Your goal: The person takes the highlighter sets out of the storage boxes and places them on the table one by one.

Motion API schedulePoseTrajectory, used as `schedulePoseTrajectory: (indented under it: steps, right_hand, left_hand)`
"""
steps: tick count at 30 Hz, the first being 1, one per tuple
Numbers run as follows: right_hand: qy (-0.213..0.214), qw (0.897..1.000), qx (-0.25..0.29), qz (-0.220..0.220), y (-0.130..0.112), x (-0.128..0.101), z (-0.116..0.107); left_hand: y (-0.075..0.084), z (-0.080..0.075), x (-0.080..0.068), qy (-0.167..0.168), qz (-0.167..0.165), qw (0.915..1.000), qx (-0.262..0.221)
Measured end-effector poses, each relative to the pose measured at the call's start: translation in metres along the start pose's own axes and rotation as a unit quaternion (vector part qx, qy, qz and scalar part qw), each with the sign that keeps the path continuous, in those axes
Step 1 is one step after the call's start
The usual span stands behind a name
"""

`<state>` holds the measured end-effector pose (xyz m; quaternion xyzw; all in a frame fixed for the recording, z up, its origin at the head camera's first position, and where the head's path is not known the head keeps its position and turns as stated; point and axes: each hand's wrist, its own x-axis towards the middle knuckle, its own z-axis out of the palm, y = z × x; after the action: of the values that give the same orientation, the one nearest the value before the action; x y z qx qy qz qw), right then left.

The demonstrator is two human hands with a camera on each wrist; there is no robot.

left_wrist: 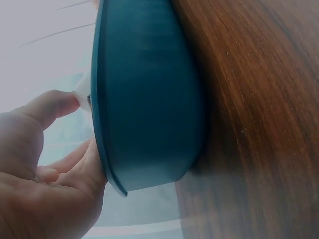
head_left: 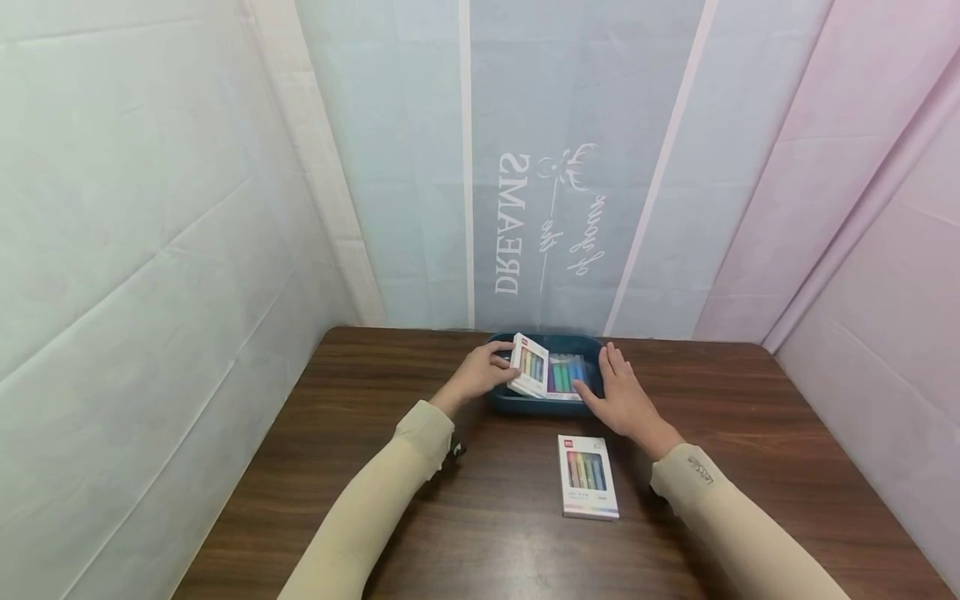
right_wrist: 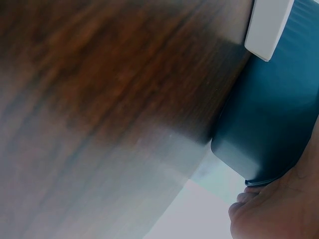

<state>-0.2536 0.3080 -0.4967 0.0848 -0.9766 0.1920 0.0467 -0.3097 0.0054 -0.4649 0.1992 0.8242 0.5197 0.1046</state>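
My left hand (head_left: 480, 372) pinches the tilted box (head_left: 532, 367) along its left side, lengthwise away from me; right hand (head_left: 627, 402), straight-fingered, touches the tray (head_left: 536, 407).

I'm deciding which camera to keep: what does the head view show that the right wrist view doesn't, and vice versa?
Only head: the left hand pinching a windowed white box, the pack of coloured sticks, and the "DREAMS" lettering.

Only right wrist: no extra object, just a close look at the near box's blank side.

Both: the blue tray, right hand, near box and wooden table.
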Motion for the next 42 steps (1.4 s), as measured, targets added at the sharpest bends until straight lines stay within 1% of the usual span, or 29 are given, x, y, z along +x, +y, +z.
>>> schedulePoseTrajectory:
  steps: [6,15,23,27,33,42]
  right_hand:
    - [-0.001,1.0,0.003,0.004,-0.002,0.0,-0.001]
    - [-0.002,1.0,0.005,0.002,-0.001,-0.001,0.0]
    - [0.0,1.0,0.003,0.003,-0.001,0.0,0.001]
    - [-0.001,1.0,0.004,0.0,-0.001,0.0,0.001]
    - [0.006,1.0,0.003,-0.005,0.0,0.0,0.0]
    - [0.006,1.0,0.001,-0.007,-0.003,0.0,0.0]
  left_hand:
    - [-0.001,-0.002,-0.002,0.006,0.0,0.9989,-0.046]
    - [-0.004,-0.005,-0.011,0.015,-0.004,0.9976,-0.068]
    - [-0.003,-0.005,-0.018,0.032,-0.003,0.9942,-0.102]
    - [-0.001,-0.006,-0.024,0.035,-0.003,0.9937,-0.106]
    - [0.002,-0.007,-0.03,0.031,0.004,0.9926,-0.118]
    - [0.005,-0.007,-0.042,0.032,-0.003,0.9923,-0.12]
